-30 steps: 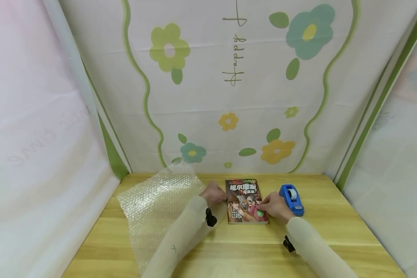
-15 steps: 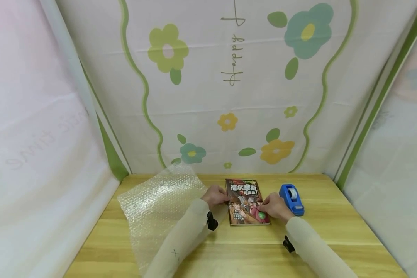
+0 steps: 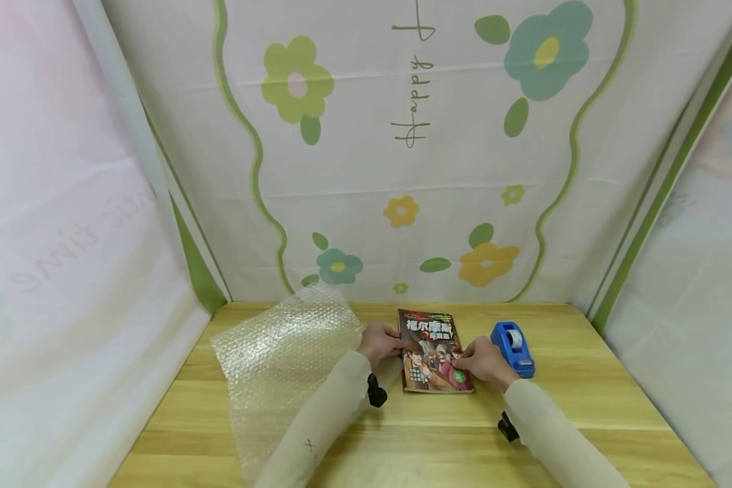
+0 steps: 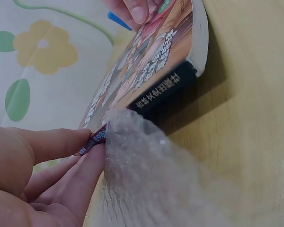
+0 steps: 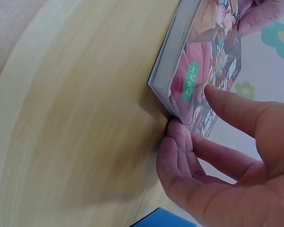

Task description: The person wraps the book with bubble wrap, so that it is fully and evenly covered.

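A paperback book (image 3: 430, 366) with an illustrated cover is held between both hands, slightly raised off the wooden table. My left hand (image 3: 381, 343) pinches its left, spine edge between thumb and fingers, as the left wrist view shows. At the opposite edge my right hand (image 3: 484, 360) grips the book, thumb on the cover and fingers beneath in the right wrist view. A sheet of clear bubble wrap (image 3: 280, 359) lies left of the book, partly under my left arm. Its edge (image 4: 137, 142) shows close beside the left fingers and the spine.
A blue tape dispenser (image 3: 512, 349) with a roll of tape stands just right of my right hand. The wooden table (image 3: 439, 447) reaches back to a flower-printed cloth (image 3: 354, 169), and similar cloth hangs at both sides.
The book has shifted slightly to the right and tilted a little, with both hands keeping hold. My left hand has moved slightly right with it; the right hand has barely moved.
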